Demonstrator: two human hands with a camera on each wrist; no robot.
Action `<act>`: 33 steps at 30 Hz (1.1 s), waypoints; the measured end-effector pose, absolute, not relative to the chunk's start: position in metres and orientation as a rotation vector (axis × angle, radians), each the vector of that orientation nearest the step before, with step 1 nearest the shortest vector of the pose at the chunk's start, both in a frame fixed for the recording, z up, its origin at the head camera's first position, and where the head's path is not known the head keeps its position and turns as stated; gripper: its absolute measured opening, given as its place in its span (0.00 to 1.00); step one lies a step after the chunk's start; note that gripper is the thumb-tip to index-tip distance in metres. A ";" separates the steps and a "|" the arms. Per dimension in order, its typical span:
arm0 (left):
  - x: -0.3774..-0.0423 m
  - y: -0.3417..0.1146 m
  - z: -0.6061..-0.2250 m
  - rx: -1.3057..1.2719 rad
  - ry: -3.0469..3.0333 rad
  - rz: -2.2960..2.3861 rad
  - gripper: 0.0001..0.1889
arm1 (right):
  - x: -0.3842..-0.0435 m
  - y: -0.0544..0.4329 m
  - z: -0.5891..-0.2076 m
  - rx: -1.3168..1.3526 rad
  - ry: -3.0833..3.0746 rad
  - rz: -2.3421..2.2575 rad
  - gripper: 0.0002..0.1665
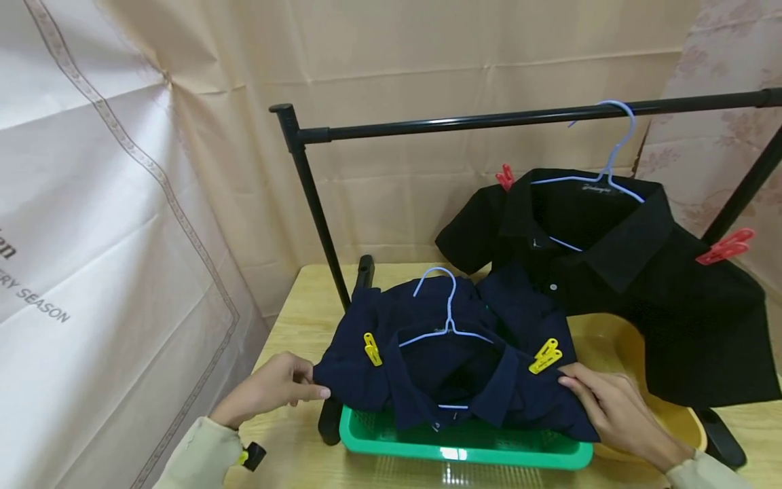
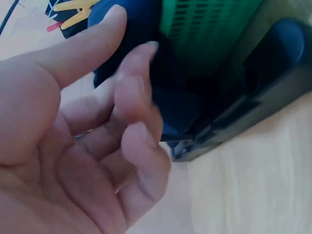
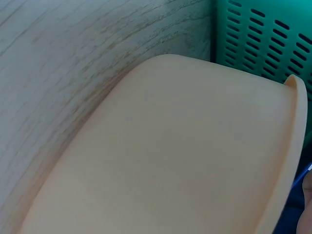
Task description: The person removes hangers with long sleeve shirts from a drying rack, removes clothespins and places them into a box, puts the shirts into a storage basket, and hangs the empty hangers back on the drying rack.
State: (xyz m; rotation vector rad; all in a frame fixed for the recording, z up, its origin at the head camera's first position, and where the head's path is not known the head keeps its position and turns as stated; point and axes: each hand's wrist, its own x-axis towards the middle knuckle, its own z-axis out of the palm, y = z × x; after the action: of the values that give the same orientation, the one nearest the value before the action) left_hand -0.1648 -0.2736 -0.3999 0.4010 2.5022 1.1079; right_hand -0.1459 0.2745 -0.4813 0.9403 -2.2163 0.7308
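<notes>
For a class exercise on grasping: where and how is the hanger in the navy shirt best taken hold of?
Probably by the straight neck of the hanger, just below its hook, pinched from the right. The neck rises out of the open collar of the navy shirt, and the hook's mouth faces left, so its curve should be free; the shoulder wires run under the collar.

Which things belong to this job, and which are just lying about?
Seemingly belong: navy collared shirt, thin light-blue hanger, two yellow plastic clothespins, green perforated basket, black tubular rack
Probably just nearby: yellow rounded plastic basin, hanging black collared shirt
</notes>
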 end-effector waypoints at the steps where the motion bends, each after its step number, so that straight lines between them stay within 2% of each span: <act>1: -0.165 -0.273 -0.398 0.405 2.555 1.095 0.18 | -0.146 0.275 -0.482 0.942 -2.211 0.731 0.09; 5: -0.165 -0.266 -0.399 0.438 2.771 1.071 0.20 | -0.147 0.274 -0.482 0.945 -2.211 0.733 0.09; 9: -0.167 -0.257 -0.401 0.590 2.930 1.084 0.22 | -0.147 0.274 -0.481 0.946 -2.209 0.734 0.09; 14: -0.172 -0.249 -0.402 0.927 2.999 0.975 0.16 | -0.145 0.274 -0.481 0.932 -2.243 0.730 0.08; 18: -0.176 -0.244 -0.405 1.102 2.888 0.970 0.12 | -0.144 0.273 -0.482 0.939 -2.243 0.728 0.08; 33: -0.182 -0.242 -0.416 1.171 2.596 1.174 0.14 | -0.146 0.275 -0.471 0.962 -2.232 0.757 0.10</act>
State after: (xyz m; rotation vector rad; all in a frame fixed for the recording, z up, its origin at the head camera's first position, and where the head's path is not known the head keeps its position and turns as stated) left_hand -0.1823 -0.2417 -0.4160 1.1708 2.5962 1.1743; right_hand -0.1462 0.2754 -0.4709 0.9619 -2.2318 0.7568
